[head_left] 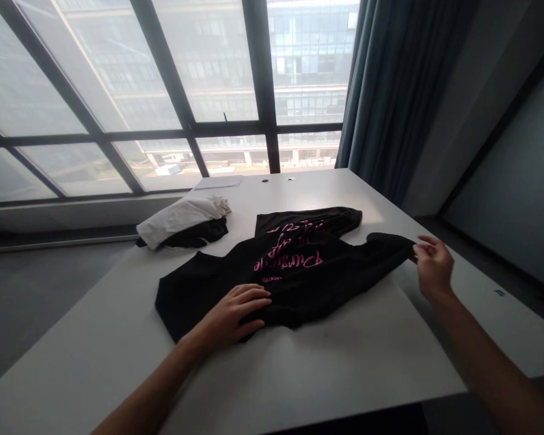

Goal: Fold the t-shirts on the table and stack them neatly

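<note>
A black T-shirt point(299, 272) with pink lettering lies spread and rumpled on the white table point(326, 356). My left hand point(236, 314) rests flat on the shirt's near edge, fingers stretched out and pressing the cloth. My right hand point(430, 266) is at the shirt's right end, its fingertips pinched on the tip of the sleeve or hem, which is pulled out toward the right.
A folded white garment point(181, 220) lies on a dark one point(199, 237) at the table's back left. A flat sheet point(220, 181) lies near the far edge by two cable holes. Windows stand behind, a blue curtain point(390, 90) at right. The table's near edge is close.
</note>
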A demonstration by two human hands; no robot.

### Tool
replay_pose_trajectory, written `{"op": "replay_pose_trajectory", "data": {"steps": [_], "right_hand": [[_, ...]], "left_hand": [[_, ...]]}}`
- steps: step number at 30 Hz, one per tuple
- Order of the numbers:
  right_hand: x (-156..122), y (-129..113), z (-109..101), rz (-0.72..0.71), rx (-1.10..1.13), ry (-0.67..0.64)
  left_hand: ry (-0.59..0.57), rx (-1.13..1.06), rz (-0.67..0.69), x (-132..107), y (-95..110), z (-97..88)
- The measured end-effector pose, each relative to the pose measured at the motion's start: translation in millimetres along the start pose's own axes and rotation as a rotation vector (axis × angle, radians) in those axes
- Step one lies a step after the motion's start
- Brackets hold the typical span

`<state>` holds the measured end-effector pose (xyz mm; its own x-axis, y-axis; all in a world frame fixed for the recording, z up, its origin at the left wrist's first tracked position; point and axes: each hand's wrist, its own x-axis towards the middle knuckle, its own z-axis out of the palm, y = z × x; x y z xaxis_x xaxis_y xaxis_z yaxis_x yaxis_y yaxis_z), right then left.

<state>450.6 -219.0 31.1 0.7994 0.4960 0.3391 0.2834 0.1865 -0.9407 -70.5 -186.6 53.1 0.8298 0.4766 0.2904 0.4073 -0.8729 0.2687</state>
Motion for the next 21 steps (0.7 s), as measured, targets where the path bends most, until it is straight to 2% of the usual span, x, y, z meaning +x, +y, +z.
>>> {"op": "replay_pose_trajectory", "data": {"steps": [2,4,5,7,9,10,12,14,16,18,21], "right_hand": [[8.9,13.6,-19.1,0.158,-0.033,0.019],[9.2,23.8,-32.9,0.159,-0.227,0.003],[5.1,25.5,-37.0,0.076,-0.342,-0.008],[-12.4,20.0,-39.5,-0.199,-0.512,-0.066],[-39.6,4.4,-35.5,-0.471,-0.553,-0.253],[-55.0,-5.3,-32.0,-0.558,-0.543,-0.423],[-84.5,-23.0,-23.7,-0.669,-0.535,-0.784],[-107.6,-34.0,-15.2,-0.746,-0.556,-1.018],[-120.8,-37.1,-7.7,-0.798,-0.574,-1.116],[-124.2,-36.1,-2.4,-0.837,-0.569,-1.129],[-114.5,-36.0,-2.8,-0.852,-0.521,-1.111]], "left_hand": [[-0.058,-0.020,0.013,2.1,4.9,1.8],[-0.111,-0.017,0.008,2.3,6.1,1.0],[-0.133,-0.009,0.003,1.5,6.5,-0.5],[-0.153,0.018,-0.011,-1.5,8.6,-5.0],[-0.151,0.057,-0.034,-6.3,12.5,-8.9],[-0.151,0.076,-0.044,-8.8,14.8,-9.9],[-0.164,0.102,-0.048,-12.9,19.0,-9.1],[-0.176,0.111,-0.029,-14.5,21.4,-5.6],[-0.164,0.100,-0.009,-12.9,22.2,-2.0],[-0.143,0.044,-0.009,-9.0,23.0,-1.2],[-0.143,-0.157,-0.067,-2.2,29.2,-5.8]]}}
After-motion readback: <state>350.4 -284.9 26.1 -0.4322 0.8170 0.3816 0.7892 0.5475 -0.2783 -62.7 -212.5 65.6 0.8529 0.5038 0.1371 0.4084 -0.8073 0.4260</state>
